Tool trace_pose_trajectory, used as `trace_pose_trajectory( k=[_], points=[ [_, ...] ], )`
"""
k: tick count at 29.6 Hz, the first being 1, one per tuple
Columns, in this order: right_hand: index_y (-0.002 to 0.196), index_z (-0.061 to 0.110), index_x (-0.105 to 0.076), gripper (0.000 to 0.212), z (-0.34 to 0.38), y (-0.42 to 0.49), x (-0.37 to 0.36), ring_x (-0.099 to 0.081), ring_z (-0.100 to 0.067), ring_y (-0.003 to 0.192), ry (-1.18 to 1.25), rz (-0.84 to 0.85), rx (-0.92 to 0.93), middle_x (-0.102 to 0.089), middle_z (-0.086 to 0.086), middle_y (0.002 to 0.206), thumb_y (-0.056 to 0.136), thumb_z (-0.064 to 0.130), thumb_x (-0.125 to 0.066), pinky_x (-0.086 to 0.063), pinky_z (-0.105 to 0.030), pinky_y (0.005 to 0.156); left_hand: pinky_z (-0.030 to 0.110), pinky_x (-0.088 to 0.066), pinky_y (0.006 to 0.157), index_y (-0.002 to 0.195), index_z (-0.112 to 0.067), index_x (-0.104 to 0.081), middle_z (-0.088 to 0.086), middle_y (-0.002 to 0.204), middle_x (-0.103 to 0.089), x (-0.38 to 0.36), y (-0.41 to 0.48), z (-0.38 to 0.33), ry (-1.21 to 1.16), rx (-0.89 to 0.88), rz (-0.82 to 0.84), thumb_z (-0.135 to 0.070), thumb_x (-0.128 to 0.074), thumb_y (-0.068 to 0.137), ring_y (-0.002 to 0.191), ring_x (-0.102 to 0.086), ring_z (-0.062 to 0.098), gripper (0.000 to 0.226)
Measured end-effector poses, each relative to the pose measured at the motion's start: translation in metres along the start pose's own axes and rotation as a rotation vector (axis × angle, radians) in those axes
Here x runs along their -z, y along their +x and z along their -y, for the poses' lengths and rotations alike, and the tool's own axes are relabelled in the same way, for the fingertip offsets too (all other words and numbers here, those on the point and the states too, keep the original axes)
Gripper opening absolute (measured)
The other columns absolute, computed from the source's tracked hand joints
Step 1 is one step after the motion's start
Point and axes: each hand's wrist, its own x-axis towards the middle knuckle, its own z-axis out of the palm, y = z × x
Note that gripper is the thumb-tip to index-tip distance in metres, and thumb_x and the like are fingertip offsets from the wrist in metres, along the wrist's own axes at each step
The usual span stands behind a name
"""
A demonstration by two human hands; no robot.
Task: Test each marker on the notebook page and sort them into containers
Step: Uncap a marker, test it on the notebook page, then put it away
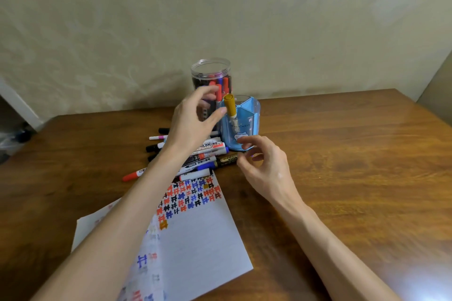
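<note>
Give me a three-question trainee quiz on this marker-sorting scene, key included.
1. True or false: the gold marker stands in the clear jar.
2. Which container holds more markers? A) blue pen holder B) clear jar
3. Which hand is closest to the gold marker?

Key:
1. False. It stands in the blue pen holder.
2. B
3. The left hand

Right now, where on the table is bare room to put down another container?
The table is bare right of the blue holder and the notebook page. Crowded: the marker pile left of the holder, near the clear jar.
</note>
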Motion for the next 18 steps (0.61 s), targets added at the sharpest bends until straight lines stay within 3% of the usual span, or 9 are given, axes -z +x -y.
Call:
trace_pose_trajectory(
  k=[2,5,8,11,15,18],
  points=[
    [0.125,0.025,-0.070,0.034,0.001,-0.003,-0.003,-0.066,-0.003,0.097,-0.063,0.059,0.021,-0.066,0.008,0.117,0.092,0.018,-0.076,-0.061,-0.022,0.084,0.011,-0.043,0.074,0.132,-0.022,-0.064,-0.007,0.116,-0.068,0.014,-0.016,0.011,0.003,0.015,-0.038,-0.020,-0.072,0.095,0.101,-0.063,0.004,0.038],
    [0.128,0.023,-0.070,0.034,0.003,-0.008,-0.010,-0.065,-0.006,0.103,-0.138,0.175,0.091,-0.064,0.007,0.122,0.095,0.023,-0.076,-0.061,-0.026,0.089,0.024,-0.053,0.068,0.126,-0.023,-0.067,-0.012,0.108,-0.070,0.032,-0.047,0.029,0.030,0.066,0.001,-0.017,-0.069,0.097,0.099,-0.065,0.002,0.029],
    [0.135,0.026,-0.067,0.040,0.003,-0.010,-0.020,-0.060,-0.008,0.115,-0.225,0.253,0.195,-0.062,0.006,0.128,0.096,0.030,-0.074,-0.059,-0.028,0.093,0.014,-0.052,0.072,0.122,-0.028,-0.068,-0.013,0.108,-0.071,0.044,-0.078,0.042,0.029,0.146,0.029,-0.018,-0.067,0.099,0.101,-0.065,-0.001,0.025],
    [0.139,0.027,-0.064,0.043,0.001,-0.010,-0.028,-0.054,-0.012,0.120,-0.311,0.275,0.254,-0.058,0.003,0.132,0.097,0.034,-0.073,-0.057,-0.031,0.093,0.017,-0.053,0.079,0.123,-0.027,-0.069,-0.014,0.109,-0.072,0.050,-0.105,0.049,0.009,0.201,0.038,-0.019,-0.068,0.099,0.103,-0.066,0.000,0.026],
    [0.122,0.027,-0.071,0.029,0.001,-0.012,-0.035,-0.052,-0.013,0.115,-0.368,0.287,0.256,-0.058,0.003,0.125,0.094,0.033,-0.076,-0.054,-0.027,0.086,0.007,-0.049,0.071,0.126,-0.030,-0.068,-0.022,0.109,-0.067,0.056,-0.131,0.061,0.062,0.235,0.035,-0.013,-0.070,0.096,0.104,-0.061,-0.007,0.034],
    [0.112,0.024,-0.068,0.016,0.006,-0.014,-0.037,-0.061,-0.007,0.102,-0.249,0.263,0.233,-0.063,0.007,0.114,0.098,0.030,-0.071,-0.057,-0.022,0.080,0.012,-0.048,0.085,0.132,-0.036,-0.064,-0.023,0.122,-0.061,0.064,-0.142,0.065,0.147,0.227,0.022,-0.020,-0.072,0.095,0.114,-0.055,-0.008,0.041]
  ],
)
